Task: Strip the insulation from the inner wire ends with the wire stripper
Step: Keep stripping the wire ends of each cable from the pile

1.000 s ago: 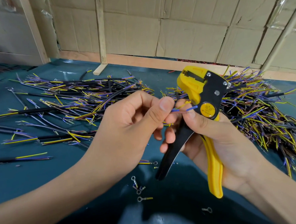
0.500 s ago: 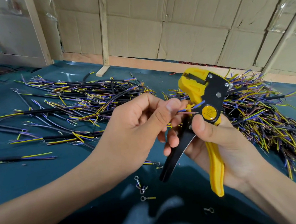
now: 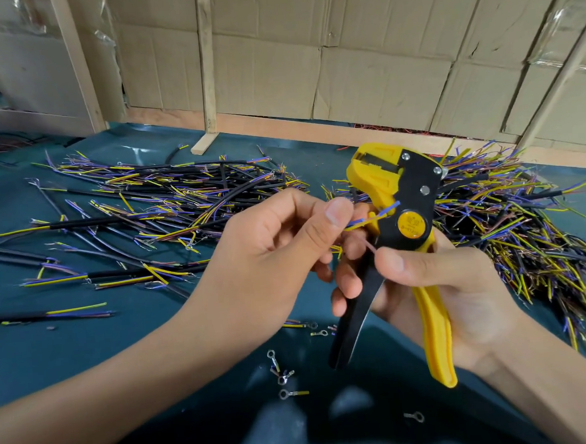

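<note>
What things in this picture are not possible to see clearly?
- Head view: the cable that the left hand pinches is hidden by its fingers; only the blue and yellow wire ends show.
- Whether those ends sit inside the wire stripper blades: hidden behind the tool's head.
- Markings on the stripper's yellow dial: too small.
- The right hand covers the upper handles.
- The left background is blurred.

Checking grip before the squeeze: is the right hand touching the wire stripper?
Touching. The head view shows the right hand wrapped around the wire stripper handles.
</note>
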